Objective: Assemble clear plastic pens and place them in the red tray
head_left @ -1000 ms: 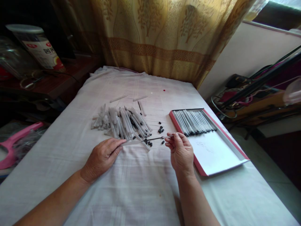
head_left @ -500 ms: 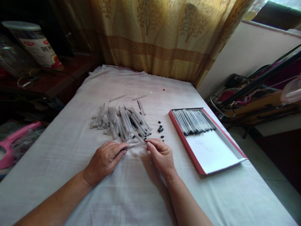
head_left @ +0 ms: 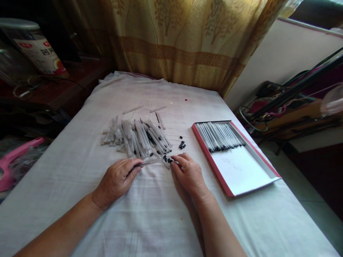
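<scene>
Pen [head_left: 150, 162] is sitting in your left hand [head_left: 118, 181], fingers pinched on it, just nearside of the pile [head_left: 141, 137]. Your right hand [head_left: 191, 175] is hovering at loose caps [head_left: 169, 160], fingertips nearly together; can't tell any hold. Black-ended row [head_left: 220, 135] is part-filling the box [head_left: 249, 168]; pile seemingly remaining.

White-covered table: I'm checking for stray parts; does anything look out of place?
A tiny red piece and a tiny white one lie beyond and right of the pile of pen barrels; they look odd because the small pieces beside it are black.
</scene>
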Action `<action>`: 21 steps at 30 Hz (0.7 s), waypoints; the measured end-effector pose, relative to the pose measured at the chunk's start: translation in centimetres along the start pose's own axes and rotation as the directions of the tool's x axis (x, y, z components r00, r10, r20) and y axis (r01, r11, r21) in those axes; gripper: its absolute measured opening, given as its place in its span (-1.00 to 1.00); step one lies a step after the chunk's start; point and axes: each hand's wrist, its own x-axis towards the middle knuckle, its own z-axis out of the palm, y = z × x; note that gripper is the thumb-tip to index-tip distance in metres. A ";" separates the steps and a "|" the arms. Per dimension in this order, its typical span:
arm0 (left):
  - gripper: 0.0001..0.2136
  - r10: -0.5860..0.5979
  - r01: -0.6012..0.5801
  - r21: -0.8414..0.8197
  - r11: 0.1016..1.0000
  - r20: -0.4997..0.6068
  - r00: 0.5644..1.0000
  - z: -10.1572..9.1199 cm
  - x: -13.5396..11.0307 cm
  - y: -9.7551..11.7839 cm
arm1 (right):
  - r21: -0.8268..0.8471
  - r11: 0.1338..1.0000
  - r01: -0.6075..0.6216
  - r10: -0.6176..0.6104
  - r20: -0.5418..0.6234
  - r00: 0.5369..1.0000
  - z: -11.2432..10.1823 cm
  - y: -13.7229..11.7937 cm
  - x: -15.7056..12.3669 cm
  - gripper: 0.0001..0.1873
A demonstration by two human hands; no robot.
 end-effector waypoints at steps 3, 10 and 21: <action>-0.81 -0.004 0.004 -0.002 1.000 0.004 1.000 0.0 0.1 0.0 | -0.097 0.995 -0.012 0.018 0.054 0.998 0.0 -0.6 0.0 -0.79; -0.81 -0.015 0.015 -0.026 1.000 0.010 1.000 0.0 0.1 -0.2 | 0.303 0.938 -0.171 0.178 0.002 0.984 -0.2 -1.2 -0.2 -0.93; -0.82 0.030 -0.030 0.009 0.999 0.021 0.999 0.0 0.1 0.0 | 0.720 0.674 -0.166 0.208 0.030 0.978 1.0 -2.5 -0.4 -0.82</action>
